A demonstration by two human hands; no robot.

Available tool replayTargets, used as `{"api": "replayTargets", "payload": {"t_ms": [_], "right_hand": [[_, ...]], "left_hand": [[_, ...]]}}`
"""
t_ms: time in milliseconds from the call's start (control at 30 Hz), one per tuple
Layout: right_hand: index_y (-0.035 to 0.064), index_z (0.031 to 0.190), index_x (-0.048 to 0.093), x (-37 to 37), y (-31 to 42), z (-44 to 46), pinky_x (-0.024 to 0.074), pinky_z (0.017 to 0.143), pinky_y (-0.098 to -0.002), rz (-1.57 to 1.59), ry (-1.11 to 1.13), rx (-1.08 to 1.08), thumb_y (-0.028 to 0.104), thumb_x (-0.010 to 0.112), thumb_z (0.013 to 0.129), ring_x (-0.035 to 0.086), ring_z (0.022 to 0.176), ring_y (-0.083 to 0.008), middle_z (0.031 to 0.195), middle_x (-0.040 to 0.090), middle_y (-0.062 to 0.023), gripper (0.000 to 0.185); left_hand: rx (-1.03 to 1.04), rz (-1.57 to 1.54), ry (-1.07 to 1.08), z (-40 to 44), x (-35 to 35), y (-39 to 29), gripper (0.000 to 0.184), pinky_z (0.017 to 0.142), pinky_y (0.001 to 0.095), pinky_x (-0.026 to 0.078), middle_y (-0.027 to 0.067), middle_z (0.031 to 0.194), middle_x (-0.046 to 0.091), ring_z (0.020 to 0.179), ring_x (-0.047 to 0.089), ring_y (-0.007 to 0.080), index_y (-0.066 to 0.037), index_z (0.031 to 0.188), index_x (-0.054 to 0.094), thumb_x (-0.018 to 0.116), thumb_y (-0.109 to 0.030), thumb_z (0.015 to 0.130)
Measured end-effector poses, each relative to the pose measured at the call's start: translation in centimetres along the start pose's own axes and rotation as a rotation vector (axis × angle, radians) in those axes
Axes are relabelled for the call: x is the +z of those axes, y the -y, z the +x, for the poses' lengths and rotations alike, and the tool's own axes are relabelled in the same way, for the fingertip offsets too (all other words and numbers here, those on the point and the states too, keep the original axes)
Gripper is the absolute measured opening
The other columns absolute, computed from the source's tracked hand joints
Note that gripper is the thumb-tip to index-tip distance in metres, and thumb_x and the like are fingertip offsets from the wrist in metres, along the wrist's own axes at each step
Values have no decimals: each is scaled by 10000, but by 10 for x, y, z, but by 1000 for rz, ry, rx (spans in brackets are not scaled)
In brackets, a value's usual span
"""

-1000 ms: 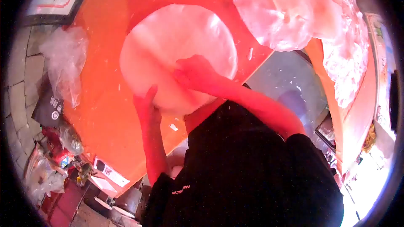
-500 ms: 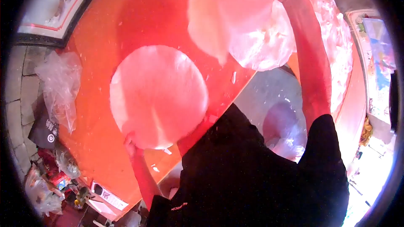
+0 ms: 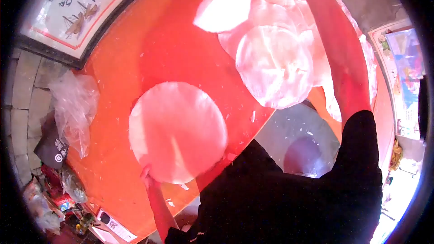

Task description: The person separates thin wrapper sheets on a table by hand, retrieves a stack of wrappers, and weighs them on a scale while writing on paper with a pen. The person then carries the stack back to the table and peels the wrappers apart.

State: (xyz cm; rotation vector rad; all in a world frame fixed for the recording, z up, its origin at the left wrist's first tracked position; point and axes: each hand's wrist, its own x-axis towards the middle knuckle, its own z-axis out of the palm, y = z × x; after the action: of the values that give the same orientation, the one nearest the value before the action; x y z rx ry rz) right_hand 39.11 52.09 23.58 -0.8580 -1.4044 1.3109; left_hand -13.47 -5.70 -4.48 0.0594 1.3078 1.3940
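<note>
Left hand [image 3: 148,177], nearest the body: its fingers meet the lower-left rim of a pale disc [image 3: 178,129]. Whether they pinch the edge or merely rest against it cannot be told at this scale. The disc lies on the red-orange table [image 3: 181,40], near the edge beside the wearer's black shirt [image 3: 289,208]. Its outline is near-circular, so no long axis stands out and it points no particular way; a narrow bright streak runs from its lower rim up toward the middle. Small white scraps [image 3: 184,186] lie just beyond the lower rim.

Right arm [image 3: 341,49]: it extends far forward over a pile [image 3: 282,11] of similar thin, glossy sheets, beyond the disc and to its right. The right hand lies outside the upper border; its grip cannot be told. The pile's nearest sheet is rounded and creased, and overhangs the table edge; a bright flap [image 3: 228,7] projects at the far left.

The step in hand is judged to be a reach to the pile with the disc attended; the next move would call for parting one thin layer from the others.

Farther left: a clear bag [image 3: 77,108] and a framed picture [image 3: 54,22].
</note>
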Motion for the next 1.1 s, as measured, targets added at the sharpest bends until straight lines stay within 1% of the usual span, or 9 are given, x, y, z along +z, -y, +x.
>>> {"api": "replayTargets", "payload": {"t_ms": [167, 200, 300, 333, 400, 633, 833, 933, 1100], "right_hand": [[37, 861, 637, -76, -71, -47, 501, 550, -305, -17, -149, 135, 157, 618, 803, 599, 633, -177, 765, 626, -68, 134], [34, 922, 660, -96, -98, -58, 504, 533, -258, -54, -207, 144, 167, 701, 775, 589, 589, -128, 764, 635, -43, 203], [27, 905, 656, -43, -170, -123, 461, 480, -329, -336, -347, 397, 293, 706, 778, 574, 584, -182, 687, 607, -76, 299], [26, 928, 647, -7, -185, -150, 464, 502, -329, -356, -277, 418, 288, 710, 774, 577, 608, -183, 706, 610, -81, 311], [24, 973, 630, 75, -200, -205, 470, 546, -329, -370, -92, 427, 279, 717, 766, 581, 657, -185, 744, 616, -92, 340], [16, 1132, 572, 307, -152, -329, 490, 701, -327, -196, 579, 384, 245, 742, 738, 598, 825, -192, 877, 638, -131, 487], [11, 1201, 557, 360, -125, -351, 501, 781, -313, -241, 703, 503, 230, 763, 718, 611, 889, -187, 942, 651, -127, 569], [-2, 1183, 565, 362, -125, -354, 494, 782, -296, -245, 682, 403, 214, 764, 723, 608, 877, -172, 938, 650, -104, 546], [-42, 1110, 593, 348, -142, -349, 476, 770, -267, 145, 674, 657, 129, 677, 791, 588, 862, -120, 926, 637, -53, 371]], "left_hand": [[32, -267, 159, -31, 43, -19, 591, 954, 448, 424, 117, 1239, 539, 1113, 534, 270, -19, 1313, 429, 591, -247, 793], [39, -316, 202, -36, 54, -23, 611, 963, 455, 413, 112, 1272, 521, 1131, 522, 270, -20, 1329, 414, 597, -262, 799], [108, -267, 175, -46, 58, -24, 610, 960, 423, 416, 109, 1277, 506, 1151, 504, 255, -11, 1318, 415, 631, -255, 802], [106, -266, 160, -47, 65, -25, 610, 960, 423, 416, 109, 1277, 506, 1151, 504, 255, -11, 1318, 415, 631, -255, 802], [236, 197, 154, -44, 88, -29, 614, 961, 385, 411, 100, 1249, 510, 1143, 500, 228, -3, 1298, 425, 674, -247, 793], [291, 332, 124, -49, 144, -38, 572, 873, 317, 440, 79, 1118, 561, 1013, 547, 177, 8, 1189, 476, 753, -179, 725], [270, 243, 45, -52, 147, -37, 563, 873, 338, 458, 98, 1145, 555, 1037, 548, 191, 12, 1209, 460, 733, -114, 732], [325, 341, 51, -50, 142, -37, 577, 876, 333, 459, 107, 1156, 554, 1049, 548, 201, 20, 1237, 440, 712, -101, 742], [246, 279, 43, -50, 146, -40, 575, 869, 334, 465, 116, 1156, 553, 1066, 543, 206, 25, 1247, 438, 695, -105, 750]]}}
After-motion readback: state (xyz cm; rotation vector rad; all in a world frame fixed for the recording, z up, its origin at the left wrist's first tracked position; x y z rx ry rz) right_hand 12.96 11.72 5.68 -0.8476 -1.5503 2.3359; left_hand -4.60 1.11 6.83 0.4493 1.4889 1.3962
